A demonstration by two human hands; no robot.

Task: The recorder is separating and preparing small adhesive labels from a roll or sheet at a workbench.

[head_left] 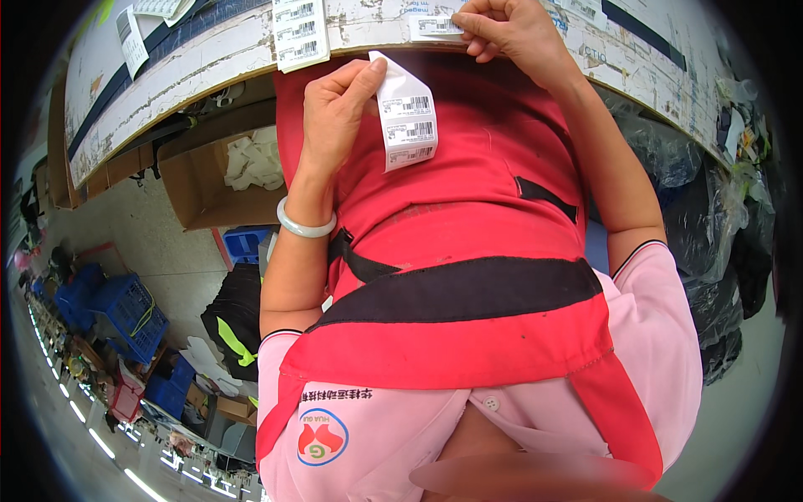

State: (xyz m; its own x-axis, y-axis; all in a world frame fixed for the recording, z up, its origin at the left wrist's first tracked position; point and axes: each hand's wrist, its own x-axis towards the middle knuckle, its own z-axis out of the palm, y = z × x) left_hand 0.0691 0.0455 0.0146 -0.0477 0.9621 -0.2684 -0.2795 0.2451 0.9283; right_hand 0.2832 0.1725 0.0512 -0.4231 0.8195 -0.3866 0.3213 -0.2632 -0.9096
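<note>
My left hand (339, 105) is closed, thumb and fingers pinching the top of a short strip of white barcode labels (408, 125). The strip hangs down in front of my red apron (502, 217), just off the table's near edge. Up on the worn white table (209, 63), my right hand (519, 33) has its thumb and forefinger pinched on the right end of a single barcode label (435, 28). That label lies flat at the edge. Between the two hands' far side, to the left, a stack of label sheets (301, 33) rests on the table.
More label strips (132, 42) lie at the table's far left. Below on the left stands an open cardboard box (209, 180) with white cloth inside. Blue crates (134, 314) are on the floor further left. Clear and black plastic bags (711, 226) bulge under the table at right.
</note>
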